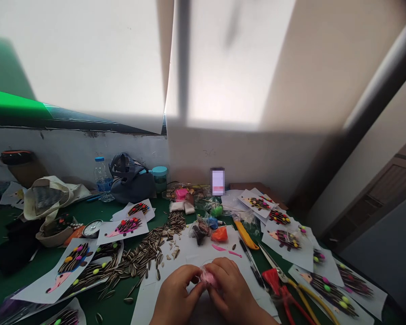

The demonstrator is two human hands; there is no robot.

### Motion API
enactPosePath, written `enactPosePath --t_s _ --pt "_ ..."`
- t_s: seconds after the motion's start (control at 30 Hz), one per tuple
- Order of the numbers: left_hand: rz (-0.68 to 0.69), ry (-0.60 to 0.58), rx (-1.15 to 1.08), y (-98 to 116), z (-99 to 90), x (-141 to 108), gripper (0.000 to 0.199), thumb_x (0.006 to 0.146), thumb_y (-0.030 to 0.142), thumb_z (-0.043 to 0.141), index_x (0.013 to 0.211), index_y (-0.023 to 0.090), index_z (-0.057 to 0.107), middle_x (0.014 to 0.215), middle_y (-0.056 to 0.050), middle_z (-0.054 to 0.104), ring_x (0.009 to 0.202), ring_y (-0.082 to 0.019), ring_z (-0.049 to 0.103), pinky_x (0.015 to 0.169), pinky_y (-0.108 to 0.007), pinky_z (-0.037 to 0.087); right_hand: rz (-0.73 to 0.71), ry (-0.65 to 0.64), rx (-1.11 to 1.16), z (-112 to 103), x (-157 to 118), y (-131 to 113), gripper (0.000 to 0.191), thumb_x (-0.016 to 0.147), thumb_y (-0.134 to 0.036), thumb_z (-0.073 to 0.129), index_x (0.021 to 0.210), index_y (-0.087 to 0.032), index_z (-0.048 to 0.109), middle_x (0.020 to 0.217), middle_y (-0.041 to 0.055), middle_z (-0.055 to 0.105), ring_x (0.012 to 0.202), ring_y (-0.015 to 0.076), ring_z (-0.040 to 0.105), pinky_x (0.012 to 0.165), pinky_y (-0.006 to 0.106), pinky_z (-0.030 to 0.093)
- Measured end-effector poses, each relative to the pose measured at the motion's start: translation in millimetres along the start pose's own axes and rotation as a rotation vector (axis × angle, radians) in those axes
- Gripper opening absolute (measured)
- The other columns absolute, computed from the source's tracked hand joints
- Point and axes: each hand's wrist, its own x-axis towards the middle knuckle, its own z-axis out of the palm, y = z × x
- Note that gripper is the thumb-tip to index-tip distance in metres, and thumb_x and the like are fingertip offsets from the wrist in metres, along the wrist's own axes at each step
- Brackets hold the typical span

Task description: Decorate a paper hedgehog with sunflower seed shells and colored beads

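Note:
My left hand and my right hand meet low in the middle of the head view. Both close around a small wad of pink clay in clear plastic wrap, pinched between thumbs and fingers. Below them lies a white paper sheet. Just beyond the fingers are two thin pink pieces and a lone sunflower seed. An orange packet and a dark wrapped packet sit at the sheet's far edge. To the left spreads a heap of striped sunflower seeds.
At right lie a yellow utility knife, black pens, scissors and red-handled tools. Seed-covered hedgehog pictures flank both sides. A phone, bottle and dark bag stand by the wall.

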Motion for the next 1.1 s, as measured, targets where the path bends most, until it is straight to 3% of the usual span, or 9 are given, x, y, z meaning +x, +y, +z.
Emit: enactPosePath --t_s 0.93,1.1 --pt "-0.006 -0.045 -0.004 -8.7 2.0 4.2 0.005 0.082 0.025 0.063 0.083 0.022 0.066 0.084 -0.001 0.068 0.077 -0.016 0.061 0.071 -0.025 0.048 0.023 -0.048 0.019 7.0 -0.8 6.3 0.035 0.076 -0.01 0.055 0.109 -0.022 0.054 0.097 0.0061 0.06 0.086 0.0228 0.054 0.076 0.037 0.042" --pt "0.029 -0.04 -0.044 -6.9 1.3 3.4 0.012 0.083 0.025 0.063 0.094 0.025 0.068 0.092 -0.001 0.07 0.082 -0.016 0.062 0.077 -0.025 0.049 0.02 -0.042 0.011 4.1 -0.8 4.5 0.033 0.079 -0.011 0.054 0.11 -0.021 0.054 0.096 0.0063 0.06 0.086 0.0228 0.054 0.075 0.037 0.042"
